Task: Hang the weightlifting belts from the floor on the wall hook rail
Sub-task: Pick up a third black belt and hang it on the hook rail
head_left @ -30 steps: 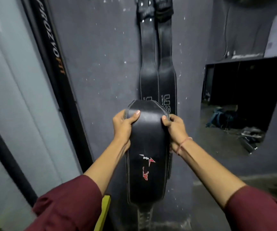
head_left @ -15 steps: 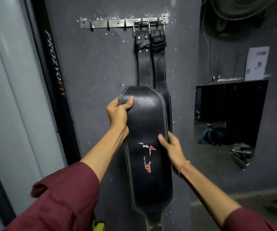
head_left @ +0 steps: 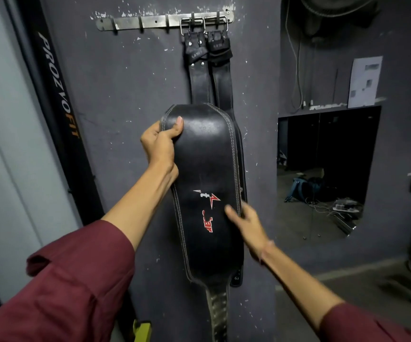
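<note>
The belt (head_left: 206, 188) looks like thick, stiff leather. It keeps its broad curve instead of drooping, so it should feel fairly heavy and springy, with a smooth, slightly slick face. I'd hold it by the stitched edges of the wide back panel, then shift up to the buckle end, since that is the part that has to go over a hook. The buckle isn't visible (the top seems to bend away toward the wall).

The left hand (head_left: 160, 141) grips the upper left edge, thumb pressed on the front and fingers curled behind. Lower down, the right hand (head_left: 246, 223) has its thumb on the face and its fingers tucked round the right edge, a light pinch as far as the blur shows.

The belt is black with pale double stitching round the rim. A white and red logo sits mid-panel, and a narrow, worn, perforated tongue hangs at the near bottom.

It is held upright close to the grey wall (head_left: 125, 95), below the hook rail (head_left: 150, 22), covering the lower parts of the two hung belts (head_left: 199, 77). Those take the rail's right hooks, and the hooks to the left are bare.
</note>
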The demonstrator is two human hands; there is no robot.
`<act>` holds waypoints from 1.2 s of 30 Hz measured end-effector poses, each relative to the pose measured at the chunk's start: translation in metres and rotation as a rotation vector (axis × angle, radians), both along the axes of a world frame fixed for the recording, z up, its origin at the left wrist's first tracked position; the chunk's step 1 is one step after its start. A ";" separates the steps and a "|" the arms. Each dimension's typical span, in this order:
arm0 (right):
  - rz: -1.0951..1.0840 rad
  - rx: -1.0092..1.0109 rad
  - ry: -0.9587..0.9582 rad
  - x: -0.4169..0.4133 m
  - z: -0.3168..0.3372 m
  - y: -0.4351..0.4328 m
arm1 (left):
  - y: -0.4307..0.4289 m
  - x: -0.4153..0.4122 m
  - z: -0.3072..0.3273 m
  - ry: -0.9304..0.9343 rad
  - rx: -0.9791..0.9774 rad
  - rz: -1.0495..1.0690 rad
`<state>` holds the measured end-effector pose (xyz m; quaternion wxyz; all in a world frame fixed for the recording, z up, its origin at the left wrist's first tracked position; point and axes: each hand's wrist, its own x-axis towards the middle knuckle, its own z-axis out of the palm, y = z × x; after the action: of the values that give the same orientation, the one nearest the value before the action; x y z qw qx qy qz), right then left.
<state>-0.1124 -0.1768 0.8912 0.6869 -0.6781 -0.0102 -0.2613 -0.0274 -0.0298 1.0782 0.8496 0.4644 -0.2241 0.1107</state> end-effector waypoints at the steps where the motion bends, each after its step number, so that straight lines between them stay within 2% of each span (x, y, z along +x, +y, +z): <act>1: -0.021 -0.008 -0.048 0.005 0.034 0.000 | -0.002 -0.003 -0.002 0.003 0.015 -0.016; 3: -0.012 -0.026 -0.122 0.011 0.084 -0.003 | -0.005 -0.008 -0.004 0.007 0.030 -0.040; 5: 0.016 -0.033 -0.120 0.009 0.081 -0.006 | -0.006 -0.009 -0.001 0.012 0.012 -0.019; 9: 0.133 0.012 0.079 -0.027 -0.036 0.002 | -0.009 -0.012 0.003 -0.018 0.015 -0.010; 11: 0.123 0.027 0.116 -0.036 -0.063 0.009 | -0.012 -0.011 -0.003 -0.027 0.044 -0.010; 13: 0.076 0.040 0.057 -0.031 -0.040 0.011 | -0.013 -0.011 -0.009 -0.012 0.056 -0.001; 16: -0.059 -0.027 -0.159 -0.022 0.040 0.010 | -0.012 -0.012 -0.012 -0.017 0.074 -0.032; 19: -0.088 0.072 -0.300 -0.012 0.100 0.008 | -0.014 -0.016 -0.009 -0.099 0.105 -0.033; 25: -0.143 0.251 -0.374 -0.012 0.116 0.017 | 0.001 -0.015 -0.018 -0.292 0.355 0.093; 29: -0.163 0.290 -0.383 -0.013 0.128 0.018 | 0.005 -0.035 -0.076 -0.257 0.375 0.015; 34: -0.268 0.281 -0.381 -0.007 0.142 0.007 | 0.009 -0.071 -0.207 -0.048 0.494 -0.023; 36: -0.294 0.244 -0.399 -0.007 0.145 0.003 | 0.010 -0.082 -0.235 0.042 0.529 -0.071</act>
<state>-0.1194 -0.1736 1.0365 0.7025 -0.5196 -0.0152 -0.4861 -0.1098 -0.0201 0.8427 0.7063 0.6645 -0.2437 0.0088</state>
